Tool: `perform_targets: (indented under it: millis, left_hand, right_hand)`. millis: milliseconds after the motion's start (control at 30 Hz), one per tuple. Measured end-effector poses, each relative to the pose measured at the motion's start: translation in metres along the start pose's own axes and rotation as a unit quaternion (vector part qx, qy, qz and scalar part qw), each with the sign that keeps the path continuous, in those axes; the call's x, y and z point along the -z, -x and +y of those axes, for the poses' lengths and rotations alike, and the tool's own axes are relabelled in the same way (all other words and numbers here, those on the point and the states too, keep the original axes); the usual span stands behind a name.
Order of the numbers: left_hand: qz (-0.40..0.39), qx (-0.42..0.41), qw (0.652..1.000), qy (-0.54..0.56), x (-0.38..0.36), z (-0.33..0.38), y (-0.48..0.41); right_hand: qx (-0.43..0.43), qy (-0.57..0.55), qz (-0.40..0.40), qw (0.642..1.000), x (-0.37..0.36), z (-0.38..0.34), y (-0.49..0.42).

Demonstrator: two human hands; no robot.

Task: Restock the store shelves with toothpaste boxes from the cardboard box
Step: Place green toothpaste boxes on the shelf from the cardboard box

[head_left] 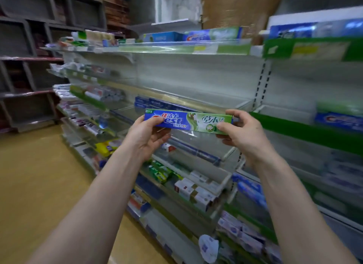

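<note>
From the head camera, both bare forearms reach forward and up toward the store shelves, and between the two hands a long toothpaste box (188, 121) is held level in the air, its blue and green printed face turned toward the camera and its right end a little lower than its left. The left hand (146, 138) grips the blue end: the thumb lies across the front face and the fingers curl under and behind the box. The right hand (242, 130) pinches the green end, with the forefinger hooked over the top edge, the thumb pressed on the lower front and the other fingers curled beneath. The box touches no shelf; it hangs just in front of a clear-fronted shelf (206, 106) that lies beyond the hands. Just behind the box, above the left hand, a row of blue boxes (157, 104) lies on that shelf. Well above both hands, the top shelf carries more blue and green boxes (212, 34). Below the left wrist, lower shelves hold small green boxes (160, 172), and between the two forearms stand white boxes (194, 191). To the left of the left forearm are a yellow package (106, 145) and the tan floor (39, 175). Beyond the right hand a green shelf strip (306, 134) runs off to the right. Near the bottom, between the forearms, lies a crumpled white bag (209, 248).
</note>
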State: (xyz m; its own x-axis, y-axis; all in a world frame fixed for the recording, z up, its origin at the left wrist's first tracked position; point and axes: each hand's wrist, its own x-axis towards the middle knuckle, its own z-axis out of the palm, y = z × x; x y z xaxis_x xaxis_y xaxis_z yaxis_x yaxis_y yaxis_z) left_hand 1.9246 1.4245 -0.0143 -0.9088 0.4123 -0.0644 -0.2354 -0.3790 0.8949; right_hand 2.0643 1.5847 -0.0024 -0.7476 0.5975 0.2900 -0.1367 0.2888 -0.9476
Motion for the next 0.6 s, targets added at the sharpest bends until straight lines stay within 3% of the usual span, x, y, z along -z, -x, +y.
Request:
perform_targets:
  millis: [167,600]
  left_hand:
    - [-0.074,0.026,0.997,-0.005,-0.044,-0.007,-0.035]
    - [-0.228,0.089,0.97,-0.008,-0.133,-0.042,-0.068]
  right_hand:
    - [0.006,0.064,0.061,0.996,0.037,-0.004,-0.018]
    - [-0.007,0.092,0.198,0.976,0.09,0.002,-0.01]
